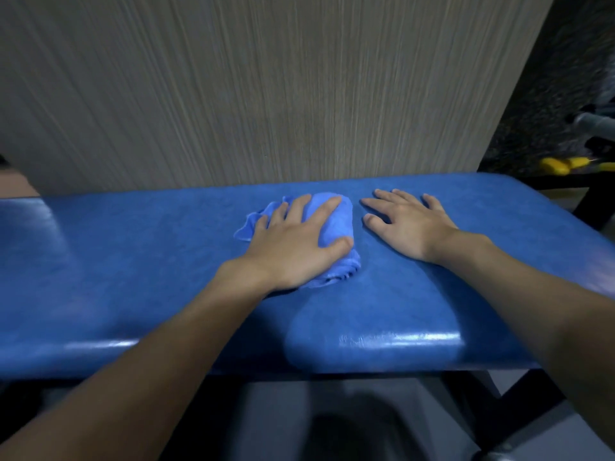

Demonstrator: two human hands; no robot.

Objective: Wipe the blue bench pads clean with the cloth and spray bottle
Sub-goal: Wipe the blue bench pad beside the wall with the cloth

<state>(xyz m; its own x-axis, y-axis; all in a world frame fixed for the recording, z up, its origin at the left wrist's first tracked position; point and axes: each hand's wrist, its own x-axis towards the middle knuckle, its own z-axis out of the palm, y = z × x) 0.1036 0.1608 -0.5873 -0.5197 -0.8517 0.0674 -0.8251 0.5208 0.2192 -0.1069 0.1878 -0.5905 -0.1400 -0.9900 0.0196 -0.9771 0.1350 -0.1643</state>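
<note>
A long blue bench pad (133, 261) runs across the head view from left to right. On its middle lies a crumpled light-blue cloth (336, 217). My left hand (293, 241) presses flat on the cloth with straight, spread fingers. Just right of the cloth, my right hand (409, 224) rests palm down on the bare pad, fingers spread. No spray bottle is in view.
A grey wood-grain wall panel (266, 94) stands directly behind the bench. Dark flooring with yellow-handled equipment (559, 164) and a grey bar (595, 123) lies at the far right. Black frame legs (519, 404) show under the pad's near right.
</note>
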